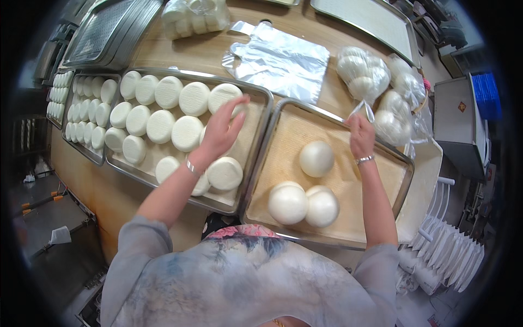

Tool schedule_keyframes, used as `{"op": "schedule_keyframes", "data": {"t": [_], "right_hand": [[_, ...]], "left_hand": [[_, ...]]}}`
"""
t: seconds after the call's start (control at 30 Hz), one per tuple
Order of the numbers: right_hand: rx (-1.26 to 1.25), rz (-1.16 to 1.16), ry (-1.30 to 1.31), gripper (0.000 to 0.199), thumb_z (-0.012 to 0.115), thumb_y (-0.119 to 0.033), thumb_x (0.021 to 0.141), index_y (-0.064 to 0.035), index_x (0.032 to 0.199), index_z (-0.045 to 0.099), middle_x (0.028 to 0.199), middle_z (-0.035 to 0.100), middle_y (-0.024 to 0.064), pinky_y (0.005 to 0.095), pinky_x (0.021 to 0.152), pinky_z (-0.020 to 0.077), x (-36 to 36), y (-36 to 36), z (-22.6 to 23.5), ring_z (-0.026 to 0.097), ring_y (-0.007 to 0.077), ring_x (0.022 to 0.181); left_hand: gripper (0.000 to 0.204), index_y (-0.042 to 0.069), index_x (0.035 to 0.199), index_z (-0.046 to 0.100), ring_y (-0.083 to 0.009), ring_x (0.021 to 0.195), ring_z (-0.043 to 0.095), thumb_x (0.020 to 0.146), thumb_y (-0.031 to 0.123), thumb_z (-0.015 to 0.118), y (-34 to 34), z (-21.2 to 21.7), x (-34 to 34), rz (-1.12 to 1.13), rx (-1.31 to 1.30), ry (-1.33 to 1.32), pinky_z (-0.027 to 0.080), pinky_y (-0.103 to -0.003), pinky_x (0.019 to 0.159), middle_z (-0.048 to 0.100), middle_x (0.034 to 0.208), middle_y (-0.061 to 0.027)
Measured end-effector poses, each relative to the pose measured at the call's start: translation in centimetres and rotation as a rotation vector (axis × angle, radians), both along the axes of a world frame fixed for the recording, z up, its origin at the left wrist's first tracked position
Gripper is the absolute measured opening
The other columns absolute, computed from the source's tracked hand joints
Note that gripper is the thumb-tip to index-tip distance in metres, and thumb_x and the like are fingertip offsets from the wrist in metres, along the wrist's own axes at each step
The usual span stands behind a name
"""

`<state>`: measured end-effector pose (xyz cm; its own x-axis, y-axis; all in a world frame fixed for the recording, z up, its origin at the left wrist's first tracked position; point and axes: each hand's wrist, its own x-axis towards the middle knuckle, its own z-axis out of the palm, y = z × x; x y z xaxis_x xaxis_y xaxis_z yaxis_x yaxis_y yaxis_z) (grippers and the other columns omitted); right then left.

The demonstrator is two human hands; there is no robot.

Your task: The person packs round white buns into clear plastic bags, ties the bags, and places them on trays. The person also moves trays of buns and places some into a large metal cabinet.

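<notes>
Loose round buns on the lined tray, lower right of centre; paper presumably stops sticking. My right hand is closed on the bun bag's gathered neck, upper right, likely keeping it shut. My left, open, holding nothing, is over flatter buns, centre-left; contact unclear. Flat bags, upper centre.

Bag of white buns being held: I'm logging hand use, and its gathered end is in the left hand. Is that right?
Not the left hand: the head view shows the right hand holding the gathered end of the bag of white buns.
</notes>
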<state>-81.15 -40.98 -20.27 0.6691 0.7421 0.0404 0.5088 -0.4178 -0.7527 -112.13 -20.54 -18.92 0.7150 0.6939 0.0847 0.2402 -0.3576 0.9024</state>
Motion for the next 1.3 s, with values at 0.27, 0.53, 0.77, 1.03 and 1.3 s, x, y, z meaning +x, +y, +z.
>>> {"op": "schedule_keyframes", "data": {"t": [0.27, 0.53, 0.77, 1.03, 1.3], "right_hand": [[-0.212, 0.607, -0.436, 0.046, 0.047, -0.001, 0.083, -0.0024, 0.128, 0.049, 0.136, 0.048, 0.016, 0.0383, 0.101, 0.0405, -6.7, 23.9, -4.2, 0.047, 0.032, 0.122], [-0.563, 0.57, -0.624, 0.055, 0.047, -0.01, 0.088, -0.0216, 0.141, 0.04, 0.149, 0.033, 0.016, 0.0458, 0.106, 0.0332, -6.5, 29.1, -9.6, 0.034, 0.0303, 0.136], [-0.604, 0.473, -0.774, 0.038, 0.051, -0.006, 0.084, -0.0019, 0.122, 0.053, 0.124, 0.053, 0.0153, 0.0407, 0.089, 0.0468, -3.8, 25.2, -8.7, 0.052, 0.0291, 0.115], [-0.439, 0.333, -0.726, 0.015, 0.053, 0.002, 0.078, -0.0051, 0.091, 0.056, 0.09, 0.059, 0.0165, 0.0428, 0.073, 0.052, -0.4, 19.1, -6.4, 0.062, 0.0345, 0.085], [-0.193, 0.092, -0.727, 0.014, 0.054, 0.007, 0.076, -0.0038, 0.085, 0.052, 0.083, 0.054, 0.0144, 0.0426, 0.065, 0.0461, 0.8, 2.2, 5.6, 0.057, 0.036, 0.075]], "left_hand": [[0.05, -0.002, 0.135, 0.039, -0.0268, 0.136, 0.036, 0.087, 0.012, 0.039, 16.0, -6.9, 9.5, -0.111, 0.437, 0.554, 0.02, -0.045, 0.114, 0.043, 0.14, -0.0199], [0.052, -0.002, 0.139, 0.037, -0.0235, 0.138, 0.033, 0.088, 0.013, 0.035, 18.3, -9.8, 9.1, -0.18, 0.402, 0.646, 0.02, -0.042, 0.114, 0.039, 0.146, -0.0166], [0.051, -0.004, 0.137, 0.038, -0.0273, 0.134, 0.037, 0.089, 0.012, 0.035, 18.0, -10.4, 9.4, -0.125, 0.501, 0.599, 0.026, -0.042, 0.111, 0.042, 0.142, -0.0189], [0.05, -0.002, 0.135, 0.04, -0.0233, 0.134, 0.04, 0.089, 0.015, 0.034, 18.1, -10.0, 9.9, -0.121, 0.361, 0.65, 0.027, -0.04, 0.111, 0.045, 0.142, -0.017], [0.048, 0.001, 0.131, 0.045, -0.0303, 0.126, 0.047, 0.086, 0.016, 0.04, 18.4, -9.7, 10.4, -0.144, 0.371, 0.68, 0.031, -0.042, 0.106, 0.051, 0.133, -0.0195]]}}
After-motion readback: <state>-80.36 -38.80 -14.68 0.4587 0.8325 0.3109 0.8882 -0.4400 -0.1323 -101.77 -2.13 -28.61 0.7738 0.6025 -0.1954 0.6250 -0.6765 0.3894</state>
